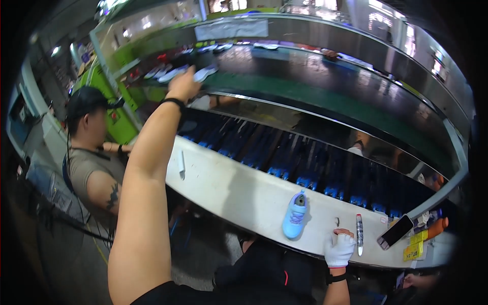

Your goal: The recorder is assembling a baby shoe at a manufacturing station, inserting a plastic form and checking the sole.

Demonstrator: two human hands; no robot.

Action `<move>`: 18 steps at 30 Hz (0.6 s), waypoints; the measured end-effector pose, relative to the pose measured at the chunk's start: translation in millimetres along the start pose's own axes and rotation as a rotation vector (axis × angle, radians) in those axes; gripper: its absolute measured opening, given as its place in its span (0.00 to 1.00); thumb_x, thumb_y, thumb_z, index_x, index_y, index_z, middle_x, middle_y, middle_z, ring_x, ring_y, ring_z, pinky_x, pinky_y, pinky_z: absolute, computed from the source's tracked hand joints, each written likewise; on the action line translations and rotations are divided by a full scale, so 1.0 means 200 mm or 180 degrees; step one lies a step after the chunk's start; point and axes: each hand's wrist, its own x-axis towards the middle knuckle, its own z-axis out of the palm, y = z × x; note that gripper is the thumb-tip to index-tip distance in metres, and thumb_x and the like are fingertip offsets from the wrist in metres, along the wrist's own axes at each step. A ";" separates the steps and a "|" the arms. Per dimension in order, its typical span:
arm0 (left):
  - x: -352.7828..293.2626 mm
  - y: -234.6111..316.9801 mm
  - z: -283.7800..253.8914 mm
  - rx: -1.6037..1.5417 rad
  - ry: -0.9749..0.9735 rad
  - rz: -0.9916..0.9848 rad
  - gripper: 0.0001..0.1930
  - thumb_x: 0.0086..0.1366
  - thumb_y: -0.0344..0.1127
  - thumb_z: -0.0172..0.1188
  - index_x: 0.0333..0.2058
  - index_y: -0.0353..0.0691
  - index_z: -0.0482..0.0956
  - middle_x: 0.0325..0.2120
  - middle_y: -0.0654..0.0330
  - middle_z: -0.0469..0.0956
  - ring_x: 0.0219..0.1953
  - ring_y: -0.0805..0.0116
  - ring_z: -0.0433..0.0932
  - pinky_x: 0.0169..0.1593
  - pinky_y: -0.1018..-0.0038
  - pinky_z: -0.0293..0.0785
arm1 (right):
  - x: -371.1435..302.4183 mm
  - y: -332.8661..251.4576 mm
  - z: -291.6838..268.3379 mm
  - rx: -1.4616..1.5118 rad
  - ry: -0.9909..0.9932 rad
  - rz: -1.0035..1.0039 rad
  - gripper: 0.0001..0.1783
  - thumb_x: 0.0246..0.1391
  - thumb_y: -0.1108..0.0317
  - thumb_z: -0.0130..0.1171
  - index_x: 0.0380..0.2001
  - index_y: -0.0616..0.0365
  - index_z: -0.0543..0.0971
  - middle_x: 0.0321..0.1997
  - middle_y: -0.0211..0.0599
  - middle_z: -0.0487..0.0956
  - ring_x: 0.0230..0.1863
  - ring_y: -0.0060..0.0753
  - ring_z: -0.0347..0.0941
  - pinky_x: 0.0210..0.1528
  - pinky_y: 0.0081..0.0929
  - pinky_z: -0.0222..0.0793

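Observation:
My left arm stretches far out to the conveyor belt. My left hand is blurred among pale shoe soles, and its fingers cannot be made out well. In a white glove with bare fingertips, my right hand rests at the near edge of the white table, fingers curled in and nothing visible in them. A light blue shoe with lilac laces stands upright to its left. To its right lies a pen-like marker with a red end.
Dark blue uppers or straps fill a row behind the table. A co-worker in a cap sits at the left. Toward the right are a phone, yellow packets and an orange bottle. A white knife-like tool lies at the table's left.

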 end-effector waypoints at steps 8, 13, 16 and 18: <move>0.08 0.02 0.23 -0.0277 0.0435 -0.0189 0.11 0.70 0.33 0.56 0.43 0.35 0.83 0.47 0.43 0.87 0.52 0.36 0.84 0.55 0.46 0.79 | 0.01 0.01 0.01 -0.0173 0.0053 0.0023 0.14 0.52 0.61 0.75 0.37 0.53 0.82 0.43 0.38 0.84 0.47 0.50 0.79 0.50 0.48 0.74; 0.04 0.37 0.18 -0.0185 0.1147 0.1201 0.11 0.71 0.38 0.59 0.42 0.37 0.83 0.45 0.48 0.83 0.51 0.42 0.83 0.53 0.49 0.81 | 0.02 0.01 0.01 -0.0138 -0.0003 0.0071 0.15 0.51 0.64 0.76 0.39 0.53 0.81 0.43 0.38 0.84 0.48 0.50 0.79 0.51 0.47 0.73; 0.10 0.30 0.20 0.0016 0.0671 -0.0083 0.15 0.71 0.40 0.60 0.48 0.37 0.86 0.50 0.44 0.86 0.58 0.41 0.84 0.58 0.49 0.82 | 0.04 0.00 0.02 -0.0108 0.0050 0.0032 0.13 0.52 0.60 0.75 0.36 0.52 0.83 0.42 0.37 0.85 0.47 0.50 0.80 0.49 0.47 0.76; 0.13 0.23 0.19 -0.0453 0.0232 -0.0564 0.14 0.72 0.38 0.60 0.48 0.39 0.88 0.48 0.42 0.89 0.56 0.36 0.86 0.58 0.46 0.82 | 0.04 0.00 0.03 -0.0076 0.0181 0.0001 0.13 0.52 0.60 0.75 0.35 0.53 0.83 0.41 0.37 0.85 0.46 0.49 0.80 0.49 0.47 0.76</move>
